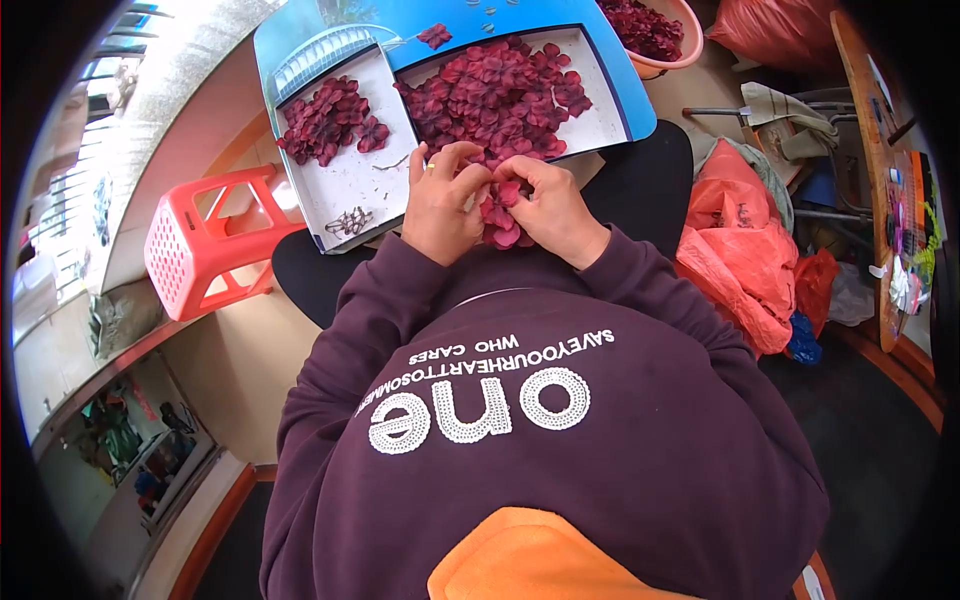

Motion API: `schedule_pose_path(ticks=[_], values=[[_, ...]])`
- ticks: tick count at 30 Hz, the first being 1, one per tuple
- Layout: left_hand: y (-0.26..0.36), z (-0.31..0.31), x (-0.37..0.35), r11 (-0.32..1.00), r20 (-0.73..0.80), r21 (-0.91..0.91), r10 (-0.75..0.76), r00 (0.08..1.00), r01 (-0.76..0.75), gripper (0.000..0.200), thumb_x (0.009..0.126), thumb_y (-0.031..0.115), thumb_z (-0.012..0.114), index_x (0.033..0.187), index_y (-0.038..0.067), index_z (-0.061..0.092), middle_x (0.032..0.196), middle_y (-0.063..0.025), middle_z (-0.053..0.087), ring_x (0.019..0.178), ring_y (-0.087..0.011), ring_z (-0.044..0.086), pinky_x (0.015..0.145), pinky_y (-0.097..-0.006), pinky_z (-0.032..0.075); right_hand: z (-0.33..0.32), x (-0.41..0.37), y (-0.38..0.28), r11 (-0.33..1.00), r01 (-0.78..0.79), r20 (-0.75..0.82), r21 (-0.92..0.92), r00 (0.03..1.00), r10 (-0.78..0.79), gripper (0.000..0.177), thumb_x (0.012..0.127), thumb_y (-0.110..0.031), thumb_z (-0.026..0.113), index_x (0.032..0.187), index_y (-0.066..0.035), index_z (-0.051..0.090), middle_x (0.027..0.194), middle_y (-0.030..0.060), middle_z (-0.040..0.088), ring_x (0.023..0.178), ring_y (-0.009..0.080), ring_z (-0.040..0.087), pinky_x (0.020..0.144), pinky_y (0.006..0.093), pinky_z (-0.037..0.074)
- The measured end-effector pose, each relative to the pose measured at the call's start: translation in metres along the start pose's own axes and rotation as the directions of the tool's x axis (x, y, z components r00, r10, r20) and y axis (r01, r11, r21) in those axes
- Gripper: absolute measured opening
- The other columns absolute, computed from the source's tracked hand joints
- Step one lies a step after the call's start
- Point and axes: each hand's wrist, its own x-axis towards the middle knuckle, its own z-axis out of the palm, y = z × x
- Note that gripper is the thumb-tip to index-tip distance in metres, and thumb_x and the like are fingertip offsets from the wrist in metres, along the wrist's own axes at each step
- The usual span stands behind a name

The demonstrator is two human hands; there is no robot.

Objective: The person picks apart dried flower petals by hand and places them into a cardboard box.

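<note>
Stool (pixel 172 255): smooth plastic. Bags (pixel 735 235): thin, glossy, crinkled plastic. Petals (pixel 500 85): cloth-like. Sweatshirt (pixel 620 470): matt cloth.

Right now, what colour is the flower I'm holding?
The flower is deep pinkish red, in the head view.

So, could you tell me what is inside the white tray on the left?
The left tray holds a pile of dark red petals and, near its bottom edge, a small clump of dark bits. Whatever lies under the petals is covered.
</note>
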Motion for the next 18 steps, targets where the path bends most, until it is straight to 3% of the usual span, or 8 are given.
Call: schedule_pose_path(ticks=[2,5,7,9,10,12,13,18], values=[[-0.005,0.001,0.004,0.99,0.046,-0.133,-0.036,0.998,0.042,0.012,0.073,0.005,0.061,0.084,0.008,0.063,0.104,-0.007,0.058,0.087,-0.0223,0.054,0.094,-0.0383,0.033,0.0,0.0,0.006,0.999,0.029,-0.02,0.025,0.999,-0.029,0.015,0.078,0.001,0.058,0.092,-0.001,0.063,0.083,0.0023,0.064,0.063,0.0096,0.05,0.057,0.0208,0.04],[-0.022,0.0,0.023,0.995,0.06,-0.097,-0.008,0.998,0.014,0.011,0.074,0.008,0.061,0.084,0.007,0.064,0.098,-0.0087,0.06,0.081,-0.0266,0.056,0.084,-0.0375,0.041,-0.006,0.002,0.009,0.999,0.031,-0.053,0.009,0.998,-0.031,0.016,0.078,0.002,0.057,0.092,-0.001,0.063,0.084,0.0025,0.064,0.063,0.0099,0.049,0.057,0.0206,0.039],[-0.046,0.006,0.041,0.989,-0.01,0.014,-0.147,0.989,0.147,0.011,0.075,0.01,0.06,0.084,0.007,0.065,0.09,-0.0109,0.061,0.074,-0.0311,0.057,0.07,-0.0397,0.046,-0.01,0.003,0.011,0.999,0.034,-0.08,-0.014,0.996,-0.035,0.016,0.078,0.003,0.057,0.092,-0.001,0.063,0.085,0.0028,0.064,0.063,0.0102,0.048,0.057,0.0204,0.039],[-0.075,0.016,0.06,0.987,-0.148,0.15,-0.038,0.988,0.06,0.012,0.074,0.01,0.06,0.084,0.007,0.065,0.084,-0.0124,0.06,0.069,-0.0343,0.057,0.06,-0.0415,0.047,-0.012,0.004,0.016,0.998,0.067,-0.098,-0.013,0.993,-0.068,0.016,0.077,0.003,0.057,0.092,-0.001,0.063,0.085,0.0027,0.063,0.064,0.0103,0.048,0.058,0.0205,0.038],[-0.085,0.02,0.068,0.987,-0.146,0.152,-0.035,0.989,0.057,0.012,0.074,0.01,0.06,0.084,0.007,0.065,0.084,-0.0124,0.06,0.069,-0.0343,0.057,0.06,-0.0415,0.047,-0.012,0.004,0.019,0.995,0.096,-0.115,-0.018,0.989,-0.098,0.016,0.077,0.003,0.057,0.091,-0.001,0.063,0.085,0.0027,0.063,0.064,0.0105,0.047,0.058,0.0206,0.038],[-0.098,0.026,0.081,0.926,-0.183,0.29,-0.193,0.964,0.24,0.012,0.075,0.011,0.059,0.085,0.009,0.065,0.084,-0.0115,0.06,0.07,-0.0326,0.057,0.069,-0.0405,0.046,-0.014,0.003,0.024,0.987,0.156,-0.151,-0.028,0.976,-0.158,0.016,0.077,0.004,0.057,0.091,-0.001,0.063,0.084,0.0026,0.062,0.064,0.0108,0.046,0.058,0.0209,0.037],[-0.102,0.03,0.088,0.927,-0.18,0.29,-0.19,0.965,0.237,0.012,0.075,0.011,0.059,0.085,0.009,0.065,0.084,-0.0115,0.06,0.07,-0.0326,0.057,0.069,-0.0405,0.046,-0.016,0.003,0.025,0.988,0.155,-0.154,-0.027,0.975,-0.157,0.016,0.077,0.004,0.057,0.091,-0.001,0.063,0.084,0.0026,0.062,0.064,0.0108,0.046,0.058,0.0209,0.037],[-0.116,0.046,0.109,0.862,-0.254,0.494,0.018,0.967,0.114,0.016,0.076,0.013,0.06,0.091,0.011,0.065,0.09,-0.0102,0.061,0.076,-0.0304,0.058,0.065,-0.0362,0.047,-0.023,0.002,0.029,0.992,0.122,-0.142,-0.028,0.982,-0.125,0.016,0.077,0.005,0.057,0.09,-0.001,0.063,0.083,0.0024,0.061,0.065,0.0112,0.045,0.059,0.0218,0.036]])
